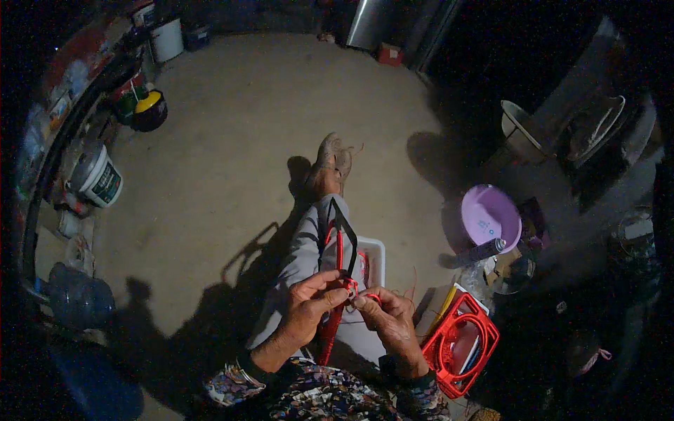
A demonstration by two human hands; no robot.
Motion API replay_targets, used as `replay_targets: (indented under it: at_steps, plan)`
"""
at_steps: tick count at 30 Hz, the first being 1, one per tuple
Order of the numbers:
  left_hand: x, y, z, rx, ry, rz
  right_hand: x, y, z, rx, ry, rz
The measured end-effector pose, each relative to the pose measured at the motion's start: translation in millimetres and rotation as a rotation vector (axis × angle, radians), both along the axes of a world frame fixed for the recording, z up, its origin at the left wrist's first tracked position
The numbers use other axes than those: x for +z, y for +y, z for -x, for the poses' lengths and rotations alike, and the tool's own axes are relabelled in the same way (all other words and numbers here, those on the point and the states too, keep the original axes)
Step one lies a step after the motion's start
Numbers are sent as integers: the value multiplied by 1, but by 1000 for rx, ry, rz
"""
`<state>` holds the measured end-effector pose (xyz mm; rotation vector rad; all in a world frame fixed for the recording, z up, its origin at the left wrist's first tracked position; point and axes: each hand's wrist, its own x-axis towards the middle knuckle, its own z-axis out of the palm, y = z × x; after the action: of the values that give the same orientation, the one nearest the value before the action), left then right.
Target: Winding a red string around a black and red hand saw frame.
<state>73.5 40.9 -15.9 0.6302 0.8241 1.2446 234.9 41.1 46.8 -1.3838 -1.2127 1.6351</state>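
Observation:
Above my lap, my left hand (309, 306) is closed, thumb against fingers, on a small red cord (352, 285). Beside it my right hand (390, 324) pinches the same red stuff, which curls in a loop by its fingertips. The two hands nearly touch. From the left fingertips a thin black strap (348, 238) runs up to a point over my leg. Next to it lies a long red strip (340, 247), which continues below the left hand across my lap. How the cord and strap join is hidden by the fingers.
Right of my legs stands a white plastic bin (380, 258) with red material inside. A red plastic basket (458, 344) sits near my right arm. Beyond are a spray can (484, 252) and a purple basin (484, 203). White buckets (102, 181) line the left wall.

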Motion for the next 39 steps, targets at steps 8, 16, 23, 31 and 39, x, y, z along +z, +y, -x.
replay_targets:
  at_steps: [8, 16, 23, 31, 39]
  plan:
    - [11, -2, -5, 38, 47, -15, 3, -6, 2, 111, 283, 92]
    - [9, -1, -6, 14, 117, -27, -3, -21, -2, -178, 359, 73]
    - [11, 3, -12, 1, 176, -64, -1, -7, 9, -194, 24, -92]
    - [10, 6, -12, -107, 133, -23, -10, -3, -10, -200, 127, -24]
    - [9, 4, -20, -50, 93, -25, -1, -14, 0, -139, 189, -113]
